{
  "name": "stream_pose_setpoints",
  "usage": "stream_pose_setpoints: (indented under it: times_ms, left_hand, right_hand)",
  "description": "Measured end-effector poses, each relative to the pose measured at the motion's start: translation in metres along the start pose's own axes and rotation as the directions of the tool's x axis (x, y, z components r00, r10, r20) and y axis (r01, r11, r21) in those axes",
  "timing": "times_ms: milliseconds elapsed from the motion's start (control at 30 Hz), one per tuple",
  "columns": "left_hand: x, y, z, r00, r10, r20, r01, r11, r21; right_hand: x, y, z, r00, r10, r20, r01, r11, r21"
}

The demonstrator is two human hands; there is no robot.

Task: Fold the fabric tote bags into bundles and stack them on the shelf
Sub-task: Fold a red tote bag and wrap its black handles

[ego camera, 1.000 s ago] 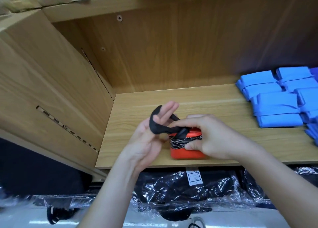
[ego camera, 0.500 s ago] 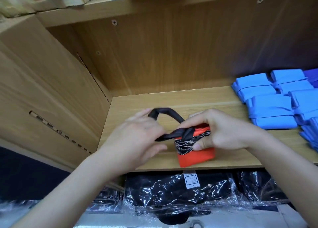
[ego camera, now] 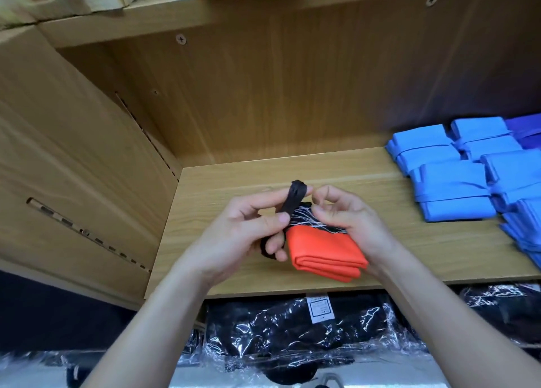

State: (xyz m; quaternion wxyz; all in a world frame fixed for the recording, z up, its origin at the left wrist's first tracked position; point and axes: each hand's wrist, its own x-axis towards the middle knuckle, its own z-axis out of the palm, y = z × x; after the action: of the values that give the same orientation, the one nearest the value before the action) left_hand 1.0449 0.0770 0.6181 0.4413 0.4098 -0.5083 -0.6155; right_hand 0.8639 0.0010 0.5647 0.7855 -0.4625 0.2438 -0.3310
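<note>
Progress: several blue bundles (ego camera: 448, 182) lie folded and stacked on the shelf (ego camera: 248, 179), at about 2 o'clock from the hands. That part of the task looks done.
Bundle in work: the orange bundle (ego camera: 323, 254) is folded flat, with a black patterned band at its far end. In my judgement it is not yet fastened.
Place of the bundle: near the front edge of the shelf, at 6 o'clock on the board and well apart from the blue stack. I cannot tell if it rests on the wood or is lifted a little.
Left hand (ego camera: 240, 238): the fingers are curled, and the thumb and fingers pinch the black strap (ego camera: 296, 197), which stands up toward 12 o'clock.
Right hand (ego camera: 351, 223): it is partly closed around the far end of the orange bundle, with the fingertips bent close to the strap's top.
What is left: probably to wrap or tuck the strap, then to place this bundle beside the blue ones.
Below the shelf: wrapped black bags (ego camera: 292, 326) lie in clear plastic at 6 o'clock.
</note>
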Motion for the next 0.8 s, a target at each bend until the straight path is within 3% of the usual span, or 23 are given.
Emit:
stream_pose_setpoints:
  times_ms: [133,233,333,400,500,567,667,800]
  left_hand:
    - [0.001,0.002,-0.007,0.991,-0.133,0.012,0.133,0.991,-0.011]
    - [0.001,0.000,-0.009,0.978,-0.208,0.022,0.205,0.973,0.108]
    - [0.003,-0.007,-0.008,0.987,-0.157,-0.046,0.164,0.948,0.273]
    - [0.003,-0.013,-0.003,0.993,-0.055,-0.107,0.084,0.951,0.297]
    - [0.000,-0.024,0.008,0.985,0.054,-0.162,-0.012,0.968,0.249]
    - [-0.001,-0.030,0.014,0.970,0.082,-0.229,-0.040,0.983,0.179]
    - [0.003,-0.040,0.020,0.909,0.139,-0.392,-0.077,0.983,0.169]
    - [0.009,-0.055,0.029,0.741,0.282,-0.610,-0.080,0.938,0.336]
  right_hand:
    - [0.000,0.007,0.006,0.993,0.080,0.084,-0.082,0.996,0.027]
    - [-0.003,0.005,0.007,0.993,0.075,0.096,-0.075,0.997,-0.001]
    - [-0.001,0.009,0.007,0.999,0.011,-0.048,-0.015,0.997,-0.077]
    - [0.001,0.011,0.007,0.985,0.002,-0.172,-0.004,1.000,-0.010]
    - [0.005,0.010,0.006,0.928,-0.010,-0.372,0.054,0.992,0.110]
    - [0.007,0.011,0.009,0.901,-0.043,-0.433,0.099,0.989,0.108]
    - [0.008,0.014,0.015,0.837,-0.130,-0.532,0.176,0.984,0.037]
    - [0.012,0.021,0.018,0.706,-0.209,-0.677,0.248,0.968,-0.041]
